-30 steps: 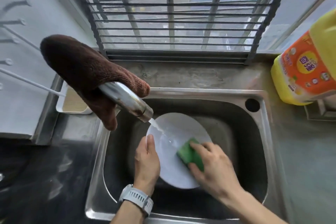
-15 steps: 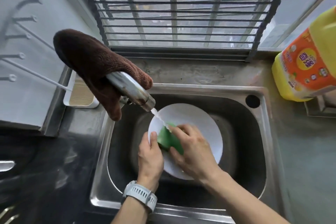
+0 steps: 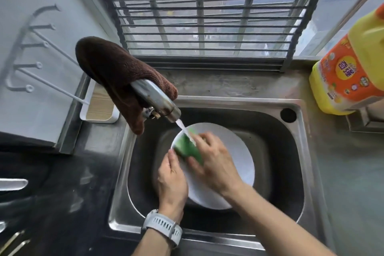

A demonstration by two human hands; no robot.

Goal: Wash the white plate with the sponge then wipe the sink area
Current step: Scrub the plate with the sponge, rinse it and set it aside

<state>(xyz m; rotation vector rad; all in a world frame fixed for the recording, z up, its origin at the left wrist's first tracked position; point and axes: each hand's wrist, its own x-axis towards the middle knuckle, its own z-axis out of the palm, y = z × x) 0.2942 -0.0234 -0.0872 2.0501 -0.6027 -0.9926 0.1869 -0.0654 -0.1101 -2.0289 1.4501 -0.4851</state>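
The white plate (image 3: 239, 151) is tilted inside the steel sink (image 3: 299, 151). My left hand (image 3: 171, 181) grips its lower left rim, thumb on the face. My right hand (image 3: 216, 162) presses the green sponge (image 3: 187, 148) onto the plate's upper left part. Water runs from the steel tap (image 3: 158, 101) straight onto the sponge and my right fingers. My right forearm hides the plate's lower right edge.
A brown cloth (image 3: 112, 70) hangs over the tap. A yellow detergent jug (image 3: 351, 72) stands on the counter at the right. A white tray (image 3: 99, 108) sits left of the sink, below a wall rack. A dark drying rack (image 3: 207, 27) leans against the window behind.
My right hand has slid the sponge from the plate's middle up and left, under the water stream. My left hand has kept its hold on the rim. The view has shifted slightly.
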